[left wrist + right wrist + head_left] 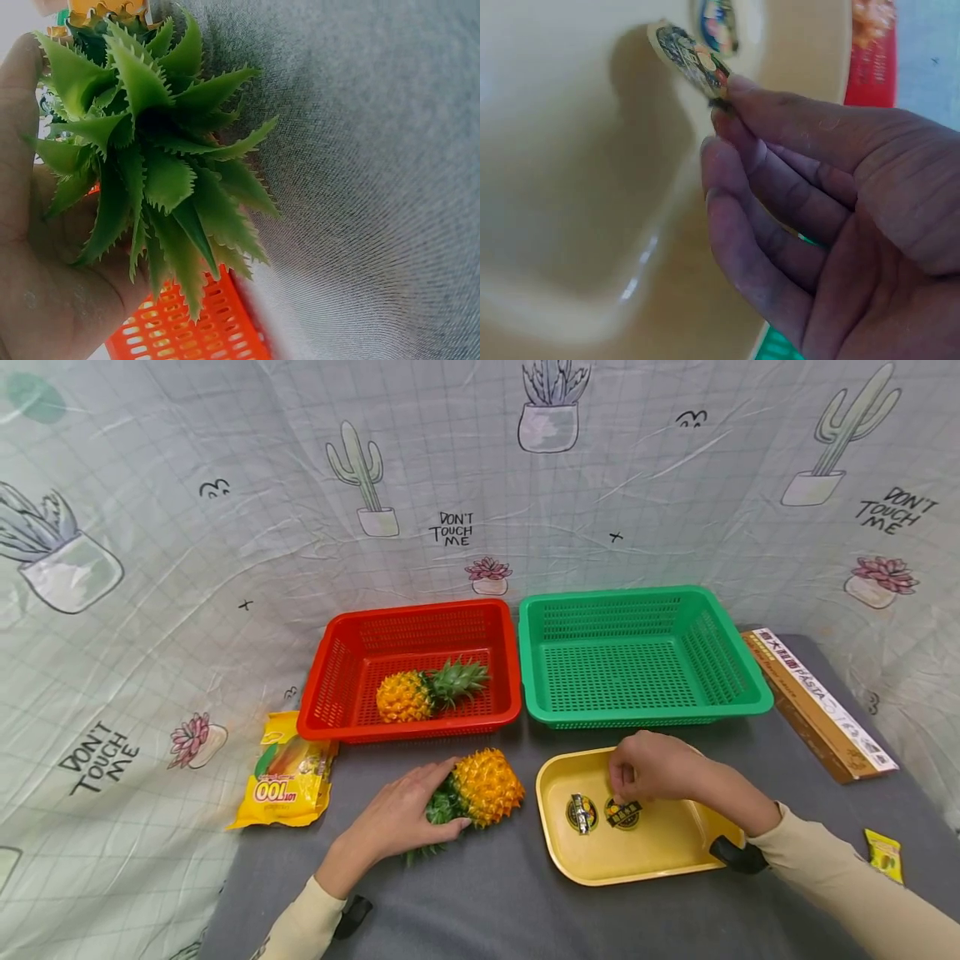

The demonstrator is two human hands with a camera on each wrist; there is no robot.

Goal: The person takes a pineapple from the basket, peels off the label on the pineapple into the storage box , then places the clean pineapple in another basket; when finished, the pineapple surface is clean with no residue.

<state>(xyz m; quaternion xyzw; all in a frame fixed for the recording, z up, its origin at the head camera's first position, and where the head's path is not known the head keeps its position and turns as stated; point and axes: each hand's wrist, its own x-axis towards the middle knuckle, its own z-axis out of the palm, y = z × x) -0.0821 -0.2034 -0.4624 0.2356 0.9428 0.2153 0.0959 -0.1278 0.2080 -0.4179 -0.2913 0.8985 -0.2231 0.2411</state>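
Note:
A round dark sticker is pinched between thumb and forefinger of my right hand, over the yellow tray; the right wrist view shows the sticker tilted off the tray floor. Another sticker lies in the tray to its left. My left hand curls round the leafy crown of an orange pineapple lying on the grey table. In the left wrist view the green leaves stand against the palm. A second pineapple lies in the red basket.
The green basket stands behind the tray, touching or nearly touching the red one. A yellow candy bag lies left, a pasta box at the right, and a small yellow packet near the right edge.

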